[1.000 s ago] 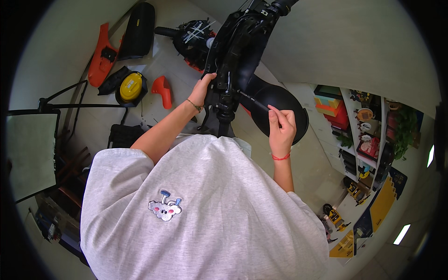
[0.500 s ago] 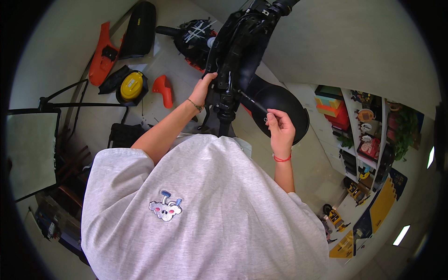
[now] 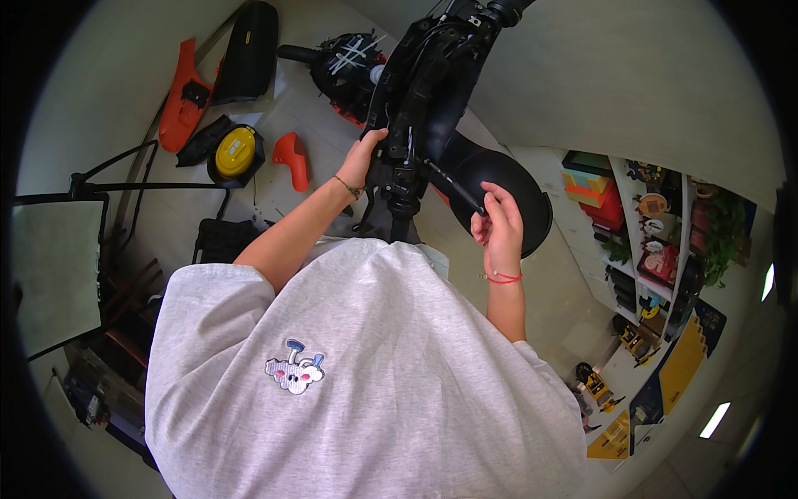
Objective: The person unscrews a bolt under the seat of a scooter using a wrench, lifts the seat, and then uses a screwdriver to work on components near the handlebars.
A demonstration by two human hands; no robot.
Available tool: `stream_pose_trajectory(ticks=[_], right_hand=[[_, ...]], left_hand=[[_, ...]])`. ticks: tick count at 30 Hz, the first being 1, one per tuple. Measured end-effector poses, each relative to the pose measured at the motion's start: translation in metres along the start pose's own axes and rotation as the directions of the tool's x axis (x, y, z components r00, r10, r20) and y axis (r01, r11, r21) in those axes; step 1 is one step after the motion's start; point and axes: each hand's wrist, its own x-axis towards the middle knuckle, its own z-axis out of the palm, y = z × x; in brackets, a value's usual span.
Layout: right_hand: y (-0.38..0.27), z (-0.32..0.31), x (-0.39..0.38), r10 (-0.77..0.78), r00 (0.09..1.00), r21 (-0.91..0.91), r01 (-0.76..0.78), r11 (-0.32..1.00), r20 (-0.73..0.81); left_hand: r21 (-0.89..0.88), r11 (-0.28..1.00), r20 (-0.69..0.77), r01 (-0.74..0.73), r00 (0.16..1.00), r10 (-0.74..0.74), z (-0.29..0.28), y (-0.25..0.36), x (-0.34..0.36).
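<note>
The black body of a scooter (image 3: 420, 100), its covers off and its inner parts bare, stands before me. My left hand (image 3: 364, 158) grips the near left side of this body. Its thumb lies on top, while the other fingers are partly hidden. In my right hand (image 3: 501, 224) is the end of a slim black screwdriver (image 3: 455, 183), pinched between thumb and fingers. The screwdriver slants up to the left, and its tip meets the right side of the body. Beneath it lies a rounded black part (image 3: 499, 187), which looks like a seat or fender.
Orange panels (image 3: 291, 160), a long black part (image 3: 249, 54) and a yellow round-topped thing (image 3: 235, 151) lie on the floor at left. A framed board (image 3: 58, 266) stands at far left. Shelves (image 3: 657, 224) with boxes, plants and toy vehicles line the right, beside a pale wall.
My right hand has turned and its fingers have shifted on the screwdriver's end, baring more of it. My left hand and the scooter body keep their places.
</note>
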Motion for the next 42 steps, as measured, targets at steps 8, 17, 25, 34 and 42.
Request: stream_pose_trajectory(ticks=[8, 17, 25, 34, 42], right_hand=[[0.012, -0.003, -0.004, -0.522, 0.82, -0.555, 0.555, 0.62, 0.236], [0.006, 0.002, -0.001, -0.14, 0.989, -0.056, 0.143, 0.988, 0.05], [0.017, -0.009, -0.002, -0.296, 0.947, -0.342, 0.322, 0.883, 0.127], [0.013, 0.005, -0.005, -0.304, 0.936, -0.177, 0.334, 0.926, 0.176], [-0.001, 0.004, 0.001, -0.011, 0.997, -0.048, 0.014, 0.999, 0.073]], left_hand=[[0.01, 1.0, 0.006, 0.0, 1.0, 0.0, 0.001, 0.001, -0.001], [-0.002, 1.0, 0.015, -0.002, 1.0, 0.002, -0.002, -0.002, 0.003], [-0.002, 1.0, 0.001, 0.003, 1.0, -0.003, 0.002, 0.001, -0.001], [-0.009, 1.0, -0.004, 0.016, 1.0, -0.016, 0.0, 0.0, 0.0], [-0.002, 1.0, 0.005, 0.014, 1.0, -0.014, 0.001, 0.002, -0.002]])
